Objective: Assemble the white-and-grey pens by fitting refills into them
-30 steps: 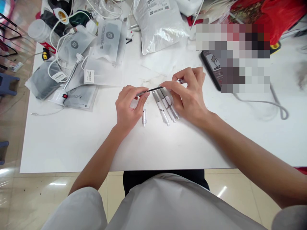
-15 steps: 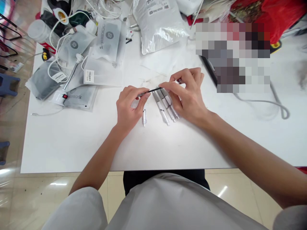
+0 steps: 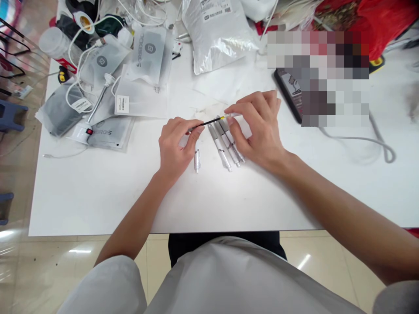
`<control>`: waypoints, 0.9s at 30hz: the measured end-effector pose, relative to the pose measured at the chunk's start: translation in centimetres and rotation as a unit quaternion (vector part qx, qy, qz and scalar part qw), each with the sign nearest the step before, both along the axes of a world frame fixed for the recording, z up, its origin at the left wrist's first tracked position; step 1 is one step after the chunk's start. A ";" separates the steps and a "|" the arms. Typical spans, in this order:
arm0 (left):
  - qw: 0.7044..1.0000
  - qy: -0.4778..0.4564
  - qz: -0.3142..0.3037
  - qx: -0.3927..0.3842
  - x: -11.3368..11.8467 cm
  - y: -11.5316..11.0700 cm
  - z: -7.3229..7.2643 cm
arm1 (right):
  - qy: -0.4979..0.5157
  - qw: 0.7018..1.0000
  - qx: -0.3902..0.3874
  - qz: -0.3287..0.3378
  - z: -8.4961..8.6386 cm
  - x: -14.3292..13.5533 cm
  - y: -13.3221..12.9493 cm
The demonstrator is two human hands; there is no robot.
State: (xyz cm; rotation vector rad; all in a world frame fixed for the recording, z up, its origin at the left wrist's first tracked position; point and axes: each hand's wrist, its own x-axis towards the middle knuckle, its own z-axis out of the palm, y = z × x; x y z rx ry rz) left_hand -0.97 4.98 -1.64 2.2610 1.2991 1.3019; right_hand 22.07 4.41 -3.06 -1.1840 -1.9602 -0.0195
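Note:
A slim black pen refill point(image 3: 211, 121) with a yellow band and a pale end stretches between my two hands above the table. My left hand point(image 3: 176, 141) is closed in a pinch on a dark grey pen piece at the refill's left end, mostly hidden by the fingers. At the other end, the thumb and forefinger of my right hand point(image 3: 262, 128) pinch the pale tail. Several white and grey pens point(image 3: 221, 149) lie side by side under the refill, close to my right hand. A short clear-and-white pen barrel piece point(image 3: 197, 160) rests just below my left fingertips.
Plastic-bagged packets point(image 3: 147, 56), cables and a white lamp-like stand point(image 3: 80, 132) crowd the left back of the white table point(image 3: 98, 192). A silvery parcel point(image 3: 219, 39) sits at the back. Right of my hands are a dark phone-like device point(image 3: 288, 93) and a grey cable point(image 3: 356, 137).
My right fingers have shifted slightly along the refill, away from my left hand, so its yellow band and pale end now show. My left hand has stayed in place.

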 end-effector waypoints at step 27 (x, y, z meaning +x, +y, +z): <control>0.998 0.042 -0.038 0.015 -0.1 -0.2 -1.0 | 0.035 0.986 -0.071 0.149 -0.3 -0.3 -0.1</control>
